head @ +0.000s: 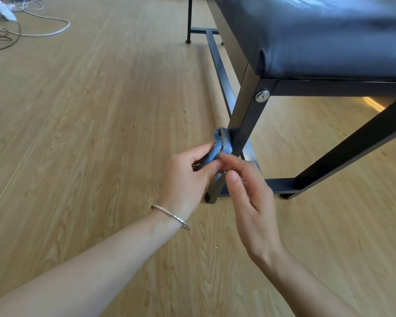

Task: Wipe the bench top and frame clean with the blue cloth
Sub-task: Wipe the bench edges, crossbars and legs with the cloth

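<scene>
Underfoot everywhere, pale wood-grain laminate floor (89,110), planks running away from the camera. Top right, padded black leather bench top (318,35), glossy, resting as the surface on a black square-tube metal frame (329,88). Near corner leg (245,120) slanting down to a small foot on the floor; second near leg (352,143) slanting the other way to the right; low crossbar (279,185) joining the two just above the floor; long lower rail (220,65) running back to a far leg. Round silver bolt head (262,96) at the top of the corner leg, just below the cushion's edge.

Two bare forearms reaching in from the bottom edge. Left hand (185,177) closed on the small crumpled blue cloth (220,145), fingers and thumb pinching its lower part. Upper bunch of the cloth pressed against the left side of the corner leg, roughly midway down. Right hand (249,197) just beside the left, fingers loosely curled, fingertips (224,157) touching the cloth where the left hand grips; cannot tell whether gripping or merely resting there. Thin silver bangle (169,216) around the left wrist.

Far top left, a tangle of white and dark cables (21,24) lying on the floor, well apart from the bench.
</scene>
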